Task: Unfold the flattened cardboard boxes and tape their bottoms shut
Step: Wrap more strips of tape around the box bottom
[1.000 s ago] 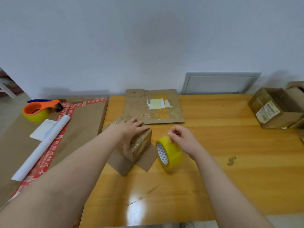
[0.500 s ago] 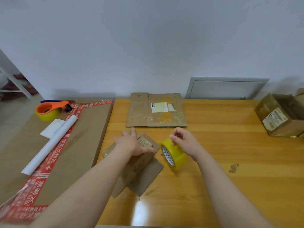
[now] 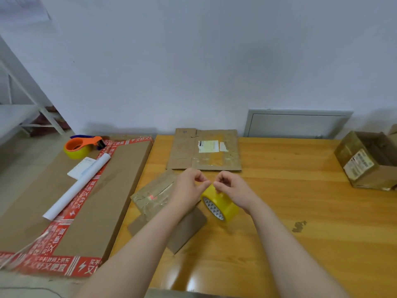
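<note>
Head view: both my hands meet over the yellow tape roll (image 3: 221, 208), which stands on edge on the wooden table (image 3: 300, 211), its printed core facing me. My right hand (image 3: 233, 190) has its fingers curled over the top of the roll and grips it there. My left hand (image 3: 189, 188) comes in from the other side, thumb and forefinger pinched tight right at the roll's upper rim; I cannot tell whether a loose tape end sits between them.

Just left of the roll, partly under my left wrist, sits the small cardboard box (image 3: 154, 196), glossy tape across its upper face, brown flaps spread flat on the table on my side. Behind my hands, near the wall, lies a flattened cardboard box (image 3: 204, 155) with a white label on it.

Far right, an open box (image 3: 365, 162) rests near the table edge. Off to the left, a big flat carton (image 3: 96, 201) edged in red printed tape carries a white paper roll (image 3: 77, 186) and an orange tape dispenser (image 3: 82, 146). A grey panel (image 3: 296, 123) leans against the wall.
</note>
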